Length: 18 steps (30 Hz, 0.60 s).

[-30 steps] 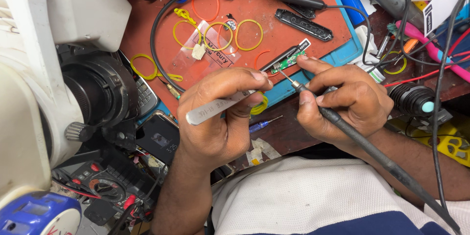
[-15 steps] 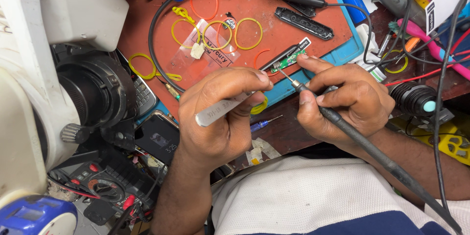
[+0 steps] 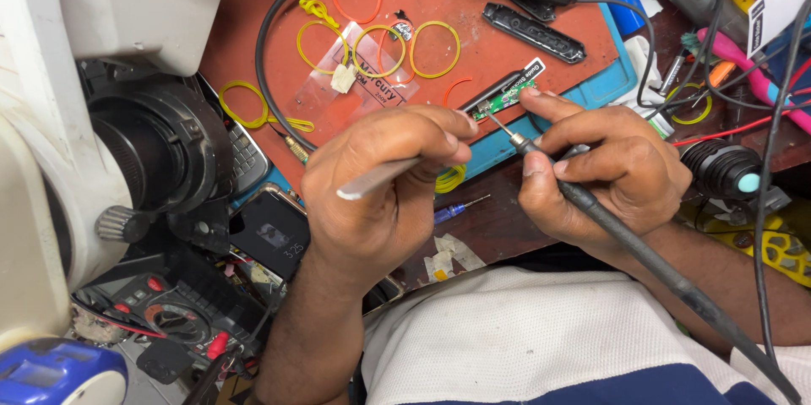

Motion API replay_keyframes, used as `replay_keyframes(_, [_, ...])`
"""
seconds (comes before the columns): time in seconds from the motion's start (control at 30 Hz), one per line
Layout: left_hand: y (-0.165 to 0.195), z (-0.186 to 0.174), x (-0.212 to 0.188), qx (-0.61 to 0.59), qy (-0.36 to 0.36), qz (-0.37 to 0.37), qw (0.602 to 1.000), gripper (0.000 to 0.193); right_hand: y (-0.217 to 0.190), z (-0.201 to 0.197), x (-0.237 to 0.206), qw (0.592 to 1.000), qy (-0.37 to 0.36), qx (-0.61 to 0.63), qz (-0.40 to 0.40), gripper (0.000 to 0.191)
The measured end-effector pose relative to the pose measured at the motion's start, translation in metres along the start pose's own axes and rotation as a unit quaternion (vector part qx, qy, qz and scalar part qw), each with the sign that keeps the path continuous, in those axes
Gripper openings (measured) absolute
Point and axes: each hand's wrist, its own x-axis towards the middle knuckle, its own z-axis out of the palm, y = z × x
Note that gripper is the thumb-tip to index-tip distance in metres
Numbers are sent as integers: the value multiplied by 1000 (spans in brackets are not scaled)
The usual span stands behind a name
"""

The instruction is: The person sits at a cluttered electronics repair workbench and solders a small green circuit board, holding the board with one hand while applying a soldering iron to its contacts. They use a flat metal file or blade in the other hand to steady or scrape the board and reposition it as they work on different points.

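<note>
Low in the frame's centre, the left hand (image 3: 384, 194) is pinching metal tweezers (image 3: 380, 179), fingers closed round them. Right of it, the right hand (image 3: 608, 173) is gripping a black soldering iron (image 3: 625, 240), tip touching the small green circuit board (image 3: 507, 99) on the orange mat (image 3: 507, 12) above.

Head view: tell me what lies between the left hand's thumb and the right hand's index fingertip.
In the head view, the small green circuit board lies there, the slim soldering iron's metal tip touching it from below.
</note>
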Motion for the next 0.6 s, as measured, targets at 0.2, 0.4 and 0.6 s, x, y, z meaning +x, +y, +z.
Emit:
replay_keyframes(0.2, [-3, 2, -3, 4, 5, -5, 1000, 29, 3, -3, -6, 1000, -5, 2, 12, 30])
replay_keyframes(0.4, [-3, -1, -4, 28, -24, 0, 999, 28, 9, -6, -13, 1000, -6, 19, 17, 30])
replay_keyframes(0.6, [-3, 1, -3, 23, -22, -4, 999, 26, 12, -10, -15, 999, -21, 36, 16, 31])
